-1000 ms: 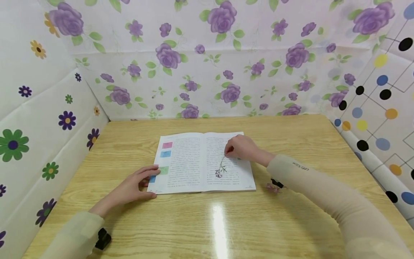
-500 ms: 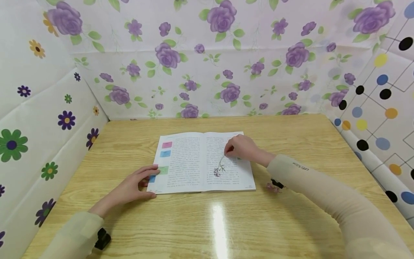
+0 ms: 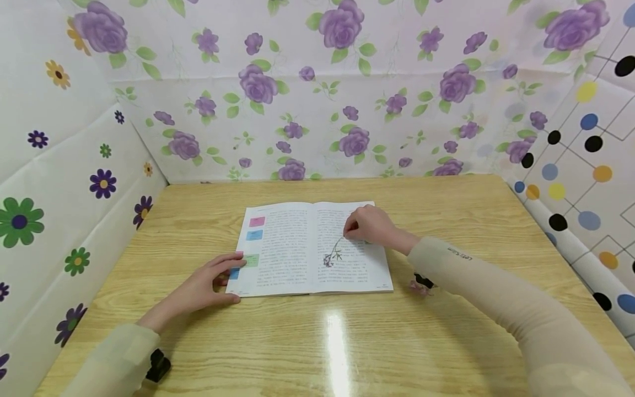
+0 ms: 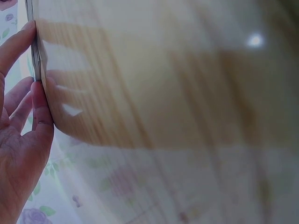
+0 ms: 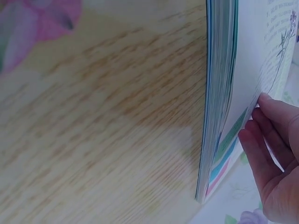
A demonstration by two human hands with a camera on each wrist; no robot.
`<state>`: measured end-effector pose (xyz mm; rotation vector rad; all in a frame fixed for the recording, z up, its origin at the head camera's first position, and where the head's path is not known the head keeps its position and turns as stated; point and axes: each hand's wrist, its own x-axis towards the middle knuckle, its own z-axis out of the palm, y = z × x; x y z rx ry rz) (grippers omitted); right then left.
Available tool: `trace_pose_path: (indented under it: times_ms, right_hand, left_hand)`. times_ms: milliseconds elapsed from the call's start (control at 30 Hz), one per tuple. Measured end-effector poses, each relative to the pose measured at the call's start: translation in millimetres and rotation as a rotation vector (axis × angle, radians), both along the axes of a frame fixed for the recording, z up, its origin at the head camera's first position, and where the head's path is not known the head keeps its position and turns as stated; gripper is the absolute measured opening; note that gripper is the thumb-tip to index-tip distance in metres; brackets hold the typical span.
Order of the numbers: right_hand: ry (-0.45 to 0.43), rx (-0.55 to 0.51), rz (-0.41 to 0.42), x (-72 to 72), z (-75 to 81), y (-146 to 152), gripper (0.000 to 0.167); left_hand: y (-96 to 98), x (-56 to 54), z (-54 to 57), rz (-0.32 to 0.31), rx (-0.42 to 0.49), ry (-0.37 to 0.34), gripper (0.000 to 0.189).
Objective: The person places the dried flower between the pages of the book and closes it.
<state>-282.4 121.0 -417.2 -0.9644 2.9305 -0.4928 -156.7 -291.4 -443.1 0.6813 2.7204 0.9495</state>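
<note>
An open book (image 3: 284, 270) lies on the wooden table, with printed text on both pages. My left hand (image 3: 200, 284) rests at its left edge, one finger on the page margin and the thumb by the near corner. The left wrist view shows those fingers touching the book's edge (image 4: 36, 56). Over the right page, my right hand (image 3: 372, 225) pinches the thin stem of a small dried flower sprig (image 3: 329, 259). Its purplish blossoms point toward the near left, over the text. In the right wrist view the sprig (image 5: 281, 49) lies along the page beyond my fingertips (image 5: 264, 99).
Pink flowers (image 3: 421, 288) lie on the table right of the book, partly under my right wrist. Pink, blue and green tabs (image 3: 254, 235) mark the left page. Patterned cloth walls (image 3: 307, 110) enclose the table (image 3: 278, 342) at back and sides.
The sprig's blossom end has swung a little left and away from me across the right page. My right hand stays nearly in place, and my left hand has not visibly moved.
</note>
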Motion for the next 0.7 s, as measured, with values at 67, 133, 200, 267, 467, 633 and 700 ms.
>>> trace_pose_path:
  times_ms: [67, 133, 200, 267, 467, 633, 700]
  right_hand:
    - [0.001, 0.003, 0.003, -0.5, 0.0, 0.0, 0.004]
    - [0.005, 0.005, 0.012, -1.0, 0.0, 0.5, 0.004]
    - [0.01, 0.005, 0.02, -1.5, -0.9, 1.2, 0.004]
    - [0.019, 0.011, 0.03, -2.3, -2.0, 2.0, 0.004]
    - [-0.013, -0.013, 0.054, -0.4, -3.9, 5.9, 0.009]
    - [0.021, -0.049, 0.091, 4.8, -4.7, 11.5, 0.024]
    - [0.04, -0.06, 0.105, 7.3, -4.6, 14.0, 0.028]
  left_hand:
    - [-0.1, -0.1, 0.3, -0.002, 0.002, 0.001, 0.074]
    - [-0.2, -0.1, 0.6, -0.003, 0.002, 0.002, 0.074]
    - [-0.3, -0.2, 0.4, -0.003, 0.0, 0.005, 0.074]
    - [-0.2, -0.2, 0.3, 0.0, -0.002, 0.004, 0.074]
    - [0.1, -0.2, -0.1, 0.004, -0.008, 0.003, 0.074]
    - [0.3, 0.2, 0.6, 0.003, -0.011, 0.006, 0.073]
    - [0.3, 0.3, 0.7, 0.004, -0.012, 0.005, 0.073]
